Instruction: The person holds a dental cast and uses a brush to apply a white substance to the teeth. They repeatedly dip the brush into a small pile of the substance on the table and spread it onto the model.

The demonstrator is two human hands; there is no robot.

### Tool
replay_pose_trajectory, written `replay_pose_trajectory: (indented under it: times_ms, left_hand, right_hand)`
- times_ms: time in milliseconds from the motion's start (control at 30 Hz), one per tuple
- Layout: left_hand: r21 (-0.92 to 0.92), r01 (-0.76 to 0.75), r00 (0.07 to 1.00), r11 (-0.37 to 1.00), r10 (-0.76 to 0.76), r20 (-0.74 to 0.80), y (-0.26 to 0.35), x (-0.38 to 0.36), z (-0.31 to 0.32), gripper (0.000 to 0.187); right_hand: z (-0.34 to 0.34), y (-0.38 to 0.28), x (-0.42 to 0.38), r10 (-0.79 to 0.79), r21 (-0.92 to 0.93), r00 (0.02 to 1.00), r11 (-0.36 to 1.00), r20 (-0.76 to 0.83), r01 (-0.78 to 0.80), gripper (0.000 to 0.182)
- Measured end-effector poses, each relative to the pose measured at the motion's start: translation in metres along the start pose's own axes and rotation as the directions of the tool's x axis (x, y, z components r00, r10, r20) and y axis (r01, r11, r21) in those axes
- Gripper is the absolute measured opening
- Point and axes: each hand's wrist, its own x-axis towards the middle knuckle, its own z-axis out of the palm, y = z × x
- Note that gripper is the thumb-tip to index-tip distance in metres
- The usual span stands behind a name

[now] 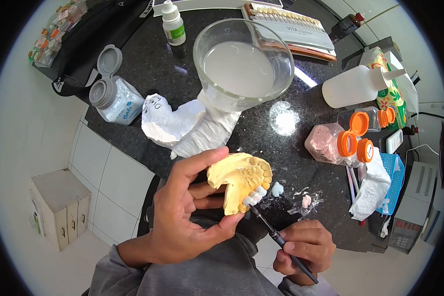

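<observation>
Yellow plaster tooth model (232, 175) is up above the shiny black speckled table (261, 143), held in the left hand (182, 212). That hand grips it by the edges, with the thumb low and a finger up high. A row of small white and pale pink teeth (254, 196) sits on one side of it. The right hand (306, 246) is closed around a thin black stick tool (278, 239). Its tip is right by the small teeth, but I cannot tell if it touches. On the table, near the model, are a pale blue lump (277, 189) and a soft pink lump (306, 201) with clear, crinkly bits around it. Past the left hand, a white plaster piece with writing (167, 123) lies on a crumpled white cloth (207, 130). A clear glass bowl of cloudy water (219, 96) stands by the cloth.
</observation>
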Motion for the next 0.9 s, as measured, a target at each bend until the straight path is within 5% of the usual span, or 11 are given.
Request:
replay_pose_trajectory:
  times_ms: [400, 500, 600, 900]
  left_hand:
    - [-0.022, -0.005, 1.0, 1.0, 0.006, 0.018, 0.001, 0.001, 0.0, 0.077]
    - [-0.048, -0.01, 1.0, 0.999, 0.011, 0.008, 0.001, 0.0, 0.001, 0.076]
    - [-0.082, -0.014, 1.0, 0.996, 0.014, -0.002, 0.001, 0.0, 0.001, 0.074]
    - [-0.071, -0.025, 1.0, 0.997, 0.024, -0.012, 0.001, -0.001, 0.005, 0.072]
  right_hand:
    - [0.0, 0.002, -0.006, -0.06, 0.027, 0.998, 0.998, -0.017, 0.06, 0.02]
    - [0.0, -0.004, -0.012, 0.051, 0.047, 0.964, 0.998, -0.26, -0.04, 0.013]
    - [-0.007, -0.006, -0.01, 0.204, -0.067, 0.949, 0.972, -0.241, -0.226, 0.012]
    - [-0.013, -0.003, -0.016, 0.42, 0.075, 0.879, 0.907, -0.224, -0.414, 0.012]
